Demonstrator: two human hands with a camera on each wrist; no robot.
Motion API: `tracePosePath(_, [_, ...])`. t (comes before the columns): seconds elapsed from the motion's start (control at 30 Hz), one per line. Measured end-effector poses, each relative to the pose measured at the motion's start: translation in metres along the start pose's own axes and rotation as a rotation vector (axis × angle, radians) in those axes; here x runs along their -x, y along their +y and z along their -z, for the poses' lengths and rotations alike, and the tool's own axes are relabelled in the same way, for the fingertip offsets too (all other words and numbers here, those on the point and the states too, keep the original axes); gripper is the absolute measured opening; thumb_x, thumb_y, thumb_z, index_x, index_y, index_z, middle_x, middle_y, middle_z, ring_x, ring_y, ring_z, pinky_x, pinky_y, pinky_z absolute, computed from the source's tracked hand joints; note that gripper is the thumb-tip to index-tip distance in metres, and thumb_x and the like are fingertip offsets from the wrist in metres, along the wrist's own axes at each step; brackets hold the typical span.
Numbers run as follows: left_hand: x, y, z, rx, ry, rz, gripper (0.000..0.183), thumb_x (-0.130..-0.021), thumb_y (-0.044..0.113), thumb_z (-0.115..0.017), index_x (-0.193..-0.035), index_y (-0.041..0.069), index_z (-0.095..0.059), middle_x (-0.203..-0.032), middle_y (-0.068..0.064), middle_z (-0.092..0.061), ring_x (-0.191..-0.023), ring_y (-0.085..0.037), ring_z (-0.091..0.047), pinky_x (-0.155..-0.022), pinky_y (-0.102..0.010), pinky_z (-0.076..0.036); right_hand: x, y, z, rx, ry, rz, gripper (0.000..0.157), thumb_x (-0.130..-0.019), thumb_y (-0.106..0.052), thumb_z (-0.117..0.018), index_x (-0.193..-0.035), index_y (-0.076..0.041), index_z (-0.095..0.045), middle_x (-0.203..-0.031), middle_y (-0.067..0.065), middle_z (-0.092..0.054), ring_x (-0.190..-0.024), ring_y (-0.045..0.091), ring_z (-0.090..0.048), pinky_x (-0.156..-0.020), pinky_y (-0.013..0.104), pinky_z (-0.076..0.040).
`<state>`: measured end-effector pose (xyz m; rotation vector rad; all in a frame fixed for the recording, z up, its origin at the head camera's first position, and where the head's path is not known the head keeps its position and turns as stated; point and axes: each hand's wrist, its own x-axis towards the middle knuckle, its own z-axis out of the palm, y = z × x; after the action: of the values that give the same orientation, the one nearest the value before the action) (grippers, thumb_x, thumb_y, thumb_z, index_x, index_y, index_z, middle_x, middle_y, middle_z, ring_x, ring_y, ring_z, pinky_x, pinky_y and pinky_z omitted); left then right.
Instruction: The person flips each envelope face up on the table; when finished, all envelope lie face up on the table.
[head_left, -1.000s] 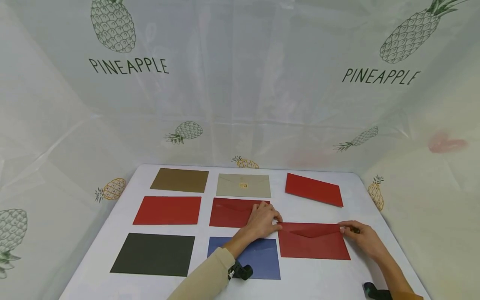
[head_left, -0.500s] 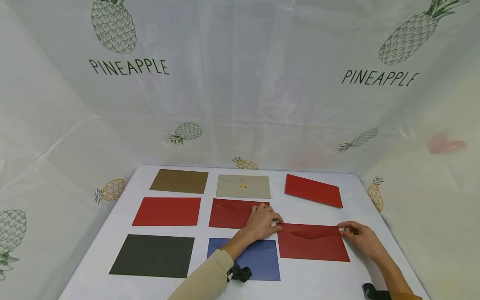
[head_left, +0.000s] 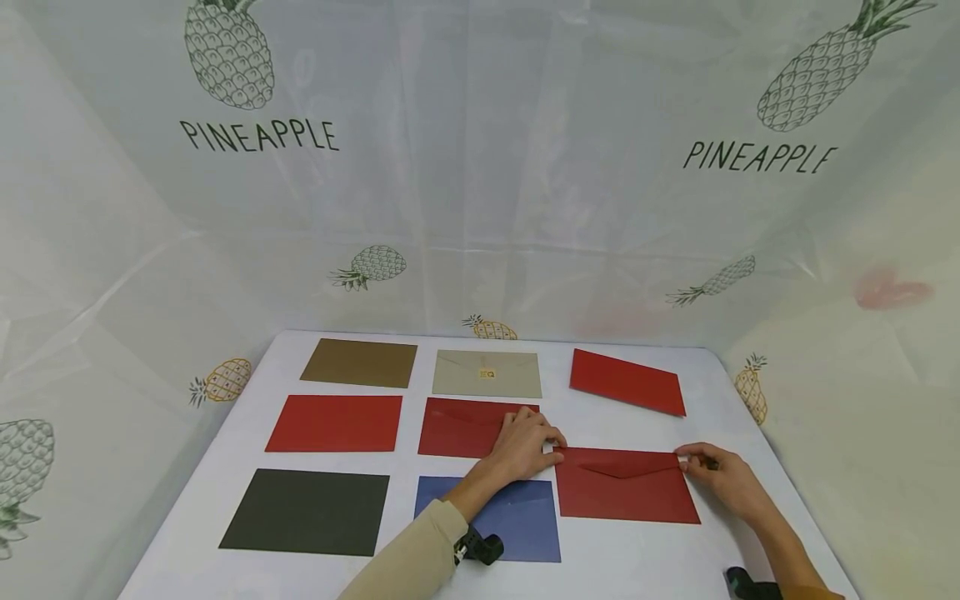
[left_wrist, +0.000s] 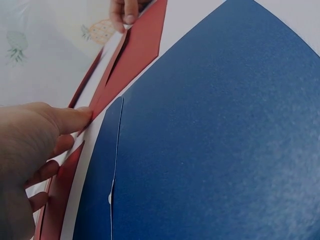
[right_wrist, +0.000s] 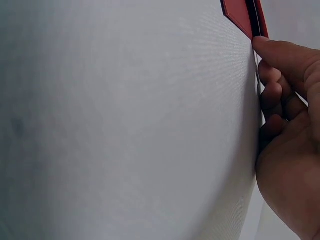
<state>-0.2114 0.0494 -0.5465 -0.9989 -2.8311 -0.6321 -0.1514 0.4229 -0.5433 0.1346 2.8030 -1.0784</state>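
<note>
A dark red envelope [head_left: 627, 492] with a pointed flap along its far edge lies at the right of the white table. My left hand [head_left: 522, 442] pinches its far left corner between thumb and index finger, the other fingers spread over a second dark red envelope [head_left: 457, 427] in the middle. At the far right corner, my right hand [head_left: 723, 475] pinches the same envelope with curled fingers. In the left wrist view its flap [left_wrist: 117, 57] stands slightly raised. Only a small red corner [right_wrist: 239, 15] shows in the right wrist view, by the thumb.
Under my left forearm lies a blue envelope [head_left: 525, 521]. A black envelope [head_left: 303, 510], a bright red one [head_left: 335, 423] and a brown one [head_left: 360, 362] line the left side. Farther back are a beige envelope [head_left: 487, 362] with a sticker and a tilted red one [head_left: 627, 381].
</note>
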Motion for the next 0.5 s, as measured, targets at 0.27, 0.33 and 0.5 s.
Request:
tracePosePath(0.27, [-0.003, 0.002, 0.001, 0.022, 0.013, -0.007, 0.014, -0.093, 0.039, -0.071, -0.105, 0.035, -0.078, -0.099, 0.012, -0.064, -0.098, -0.008, -0.049, -0.084, -0.034, -0.035, 0.002, -0.001, 0.006, -0.033, -0.051, 0.002, 0.040, -0.100, -0.036, -0.063, -0.128, -0.007, -0.064, -0.100, 0.008, -0.057, -0.095, 0.018, -0.050, -0.070, 0.026, -0.046])
tracePosePath(0.33, [-0.007, 0.003, 0.002, 0.030, 0.031, -0.014, 0.014, -0.094, 0.037, -0.070, -0.105, 0.034, -0.078, -0.099, 0.012, -0.065, -0.096, -0.007, -0.050, -0.085, -0.034, -0.036, 0.001, -0.001, 0.009, -0.040, -0.078, 0.001, 0.042, -0.100, -0.037, -0.062, -0.130, -0.008, -0.063, -0.107, 0.008, -0.061, -0.099, 0.019, -0.052, -0.074, 0.027, -0.048])
tracePosePath(0.5, [-0.026, 0.005, 0.009, 0.011, 0.083, -0.028, 0.015, -0.094, 0.036, -0.070, -0.106, 0.034, -0.078, -0.098, 0.012, -0.067, -0.094, -0.008, -0.051, -0.086, -0.036, -0.040, -0.006, -0.001, 0.020, -0.078, -0.083, 0.026, 0.046, -0.100, -0.040, -0.061, -0.133, -0.007, -0.061, -0.111, 0.011, -0.062, -0.097, 0.020, -0.056, -0.076, 0.028, -0.051])
